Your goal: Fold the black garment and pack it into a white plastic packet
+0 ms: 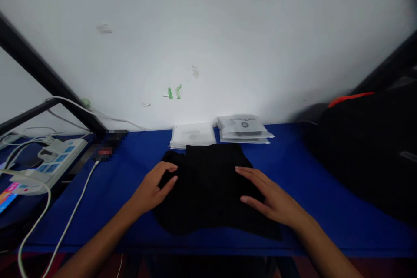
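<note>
The black cloth (208,184) shows almost no folds or edges – it is so dark that its layers cannot be made out, and its near right corner blends into shadow. A dark bag (371,156) on the right is cut off by the frame edge, with only an orange strip showing on top. A small patch by the cable (70,217) at the left is blurred out. Print on the packets is too small to read.

The left hand (153,189) lies on the cloth's left edge, palm down, fingers (167,181) loosely curled with the tips pressing the fabric; they pinch nothing. The right hand (270,197) rests flat on the cloth's right half, fingers straight and slightly spread, holding nothing. Both forearms come in from the bottom corners.

The cloth lies in the middle of the blue surface (130,182), near its front edge.

Counted: one cloth, two hands, two stacks of white packets (244,129) side by side just behind the cloth against the wall – the exact number in each stack cannot be told – one power strip (52,163) at far left, one bag
</note>
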`<state>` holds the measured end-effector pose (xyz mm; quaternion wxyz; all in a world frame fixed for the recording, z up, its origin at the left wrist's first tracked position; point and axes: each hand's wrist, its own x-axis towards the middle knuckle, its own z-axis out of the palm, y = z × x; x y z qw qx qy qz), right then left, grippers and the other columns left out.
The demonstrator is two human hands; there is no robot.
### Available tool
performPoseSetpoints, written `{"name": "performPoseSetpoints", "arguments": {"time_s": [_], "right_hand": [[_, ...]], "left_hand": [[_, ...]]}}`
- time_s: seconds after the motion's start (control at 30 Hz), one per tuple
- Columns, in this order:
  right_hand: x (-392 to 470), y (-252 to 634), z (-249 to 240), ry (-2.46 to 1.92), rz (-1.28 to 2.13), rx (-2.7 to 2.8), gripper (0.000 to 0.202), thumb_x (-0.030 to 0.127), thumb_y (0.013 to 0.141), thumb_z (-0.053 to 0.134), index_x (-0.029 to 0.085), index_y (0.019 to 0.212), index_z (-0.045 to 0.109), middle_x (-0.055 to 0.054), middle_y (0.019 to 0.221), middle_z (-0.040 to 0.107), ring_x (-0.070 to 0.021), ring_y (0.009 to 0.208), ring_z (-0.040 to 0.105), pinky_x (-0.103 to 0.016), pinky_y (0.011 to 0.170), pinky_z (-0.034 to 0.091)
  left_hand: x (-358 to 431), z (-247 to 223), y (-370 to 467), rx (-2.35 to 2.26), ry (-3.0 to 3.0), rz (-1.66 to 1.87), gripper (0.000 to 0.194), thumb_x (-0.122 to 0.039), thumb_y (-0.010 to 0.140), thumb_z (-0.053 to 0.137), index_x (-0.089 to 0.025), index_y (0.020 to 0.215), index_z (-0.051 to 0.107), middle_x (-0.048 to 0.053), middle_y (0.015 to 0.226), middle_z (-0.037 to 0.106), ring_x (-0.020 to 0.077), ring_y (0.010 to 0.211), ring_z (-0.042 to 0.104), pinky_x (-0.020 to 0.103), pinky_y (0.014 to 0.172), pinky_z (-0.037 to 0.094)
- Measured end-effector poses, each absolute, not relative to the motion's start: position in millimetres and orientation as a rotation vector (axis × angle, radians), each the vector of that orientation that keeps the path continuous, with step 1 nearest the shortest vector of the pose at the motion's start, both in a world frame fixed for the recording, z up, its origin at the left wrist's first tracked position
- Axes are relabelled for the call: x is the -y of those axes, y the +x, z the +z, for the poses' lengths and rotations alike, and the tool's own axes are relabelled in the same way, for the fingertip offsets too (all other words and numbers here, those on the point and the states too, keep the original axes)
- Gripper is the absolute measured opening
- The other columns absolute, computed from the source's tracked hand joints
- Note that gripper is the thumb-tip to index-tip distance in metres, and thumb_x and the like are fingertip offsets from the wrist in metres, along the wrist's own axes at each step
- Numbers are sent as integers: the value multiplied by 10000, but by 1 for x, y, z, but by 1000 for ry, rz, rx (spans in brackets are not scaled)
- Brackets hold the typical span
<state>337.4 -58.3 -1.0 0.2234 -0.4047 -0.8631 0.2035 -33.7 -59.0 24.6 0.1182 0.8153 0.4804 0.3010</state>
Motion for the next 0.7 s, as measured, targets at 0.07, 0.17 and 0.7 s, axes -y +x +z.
{"name": "performPoseSetpoints", "arguments": {"time_s": [0.07, 0.17, 0.7], "right_hand": [[58, 338, -2, -1118, 560, 2379, 573, 420, 943, 549, 291, 1456, 330, -111, 1466, 448, -267, 1338, 453, -487, 1090, 424], [58, 338, -3, -1122, 546, 2373, 554, 419, 946, 542, 287, 1445, 338, -116, 1444, 466, -267, 1320, 471, -489, 1078, 435], [58, 340, -2, -1141, 505, 2306, 492, 419, 949, 531, 269, 1401, 409, -127, 1381, 520, -278, 1259, 534, -484, 1023, 491]], "left_hand": [[62, 16, -45, -1612, 2277, 1007, 207, -351, 944, 530, -214, 1098, 530, 74, 1071, 584, 219, 997, 585, 394, 891, 502], [65, 1, -53, -1796, 2241, 890, 285, -461, 883, 596, -207, 1009, 563, 116, 1214, 527, 300, 1145, 504, 511, 961, 458], [53, 35, -18, -1529, 2355, 1307, 181, -139, 796, 545, -223, 943, 479, 92, 1185, 524, 252, 1111, 544, 455, 972, 455]]}}
